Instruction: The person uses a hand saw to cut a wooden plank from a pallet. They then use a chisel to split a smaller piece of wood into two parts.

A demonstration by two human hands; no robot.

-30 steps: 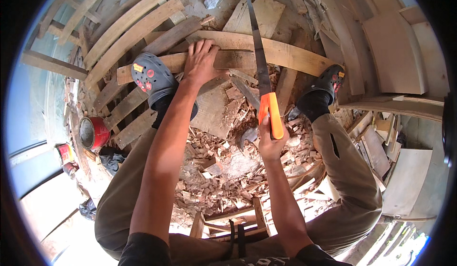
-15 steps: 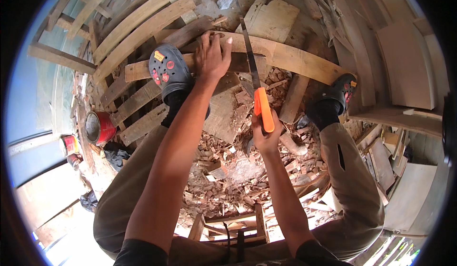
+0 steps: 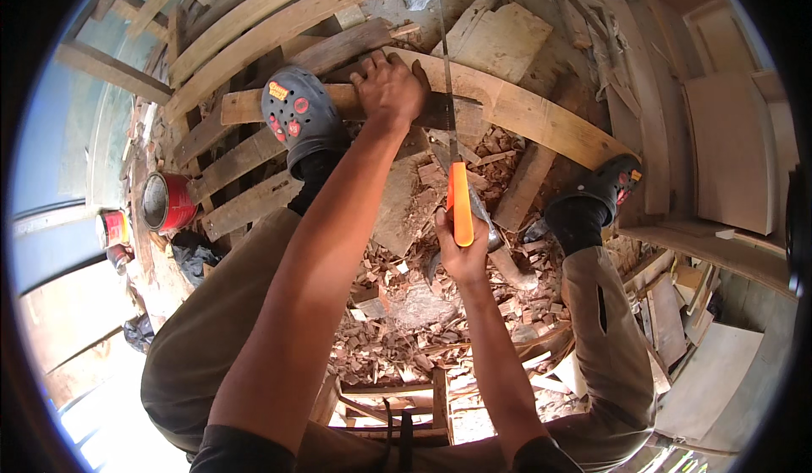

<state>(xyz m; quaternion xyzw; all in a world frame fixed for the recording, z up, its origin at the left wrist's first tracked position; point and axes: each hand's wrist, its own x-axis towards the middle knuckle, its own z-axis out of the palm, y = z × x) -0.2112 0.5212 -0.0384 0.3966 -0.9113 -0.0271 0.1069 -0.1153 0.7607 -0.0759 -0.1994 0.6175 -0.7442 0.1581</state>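
My right hand [image 3: 463,253] grips the orange handle of a handsaw [image 3: 459,204]. Its thin blade runs up and across a long wooden plank [image 3: 541,122]. My left hand [image 3: 391,88] presses flat on that plank just left of the blade. My left foot in a dark clog with red studs [image 3: 296,118] stands on the plank's left end. My right foot in a dark clog [image 3: 602,189] rests below the plank's right end.
Wood chips and offcuts [image 3: 423,304] litter the ground between my legs. Pallet slats [image 3: 245,24] lie at the upper left, a red tin can [image 3: 165,202] stands at the left, flat boards [image 3: 727,151] lean at the right, and a small wooden frame [image 3: 397,405] sits below.
The saw has been pushed forward, its handle now closer to the plank. The view has shifted, with my left hand and foot staying on the plank.
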